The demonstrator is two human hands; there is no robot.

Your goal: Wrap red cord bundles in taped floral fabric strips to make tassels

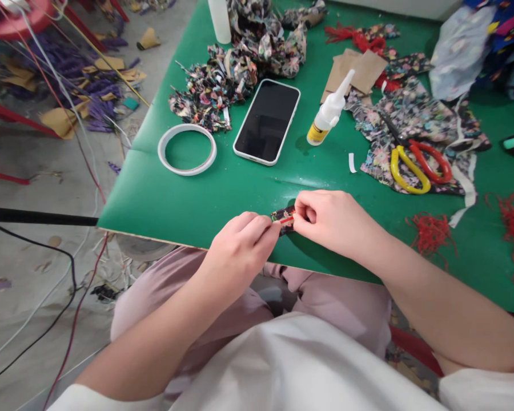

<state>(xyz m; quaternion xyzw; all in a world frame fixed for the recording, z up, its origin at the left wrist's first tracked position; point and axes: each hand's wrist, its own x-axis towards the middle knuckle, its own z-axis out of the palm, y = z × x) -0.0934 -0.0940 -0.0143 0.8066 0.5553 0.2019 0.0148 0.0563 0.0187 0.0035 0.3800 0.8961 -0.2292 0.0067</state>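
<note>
A small piece of dark floral fabric (286, 226) lies at the table's near edge, with a thin red cord (286, 220) across it. My left hand (243, 245) is closed, thumb and fingers pinching the piece's left end. From the other side my right hand (332, 220) pinches the red cord at the right end of the fabric. Both hands rest low over the green table (188, 200). The fingertips hide part of the fabric, so its full shape does not show.
Beyond the hands are a phone (268, 121), a tape roll (165, 149) and a glue bottle (325, 117). Scissors (411, 171) lie on floral cloth (411, 108) at right, near red threads (432, 234). Bunched floral pieces (214, 85) sit at the back left.
</note>
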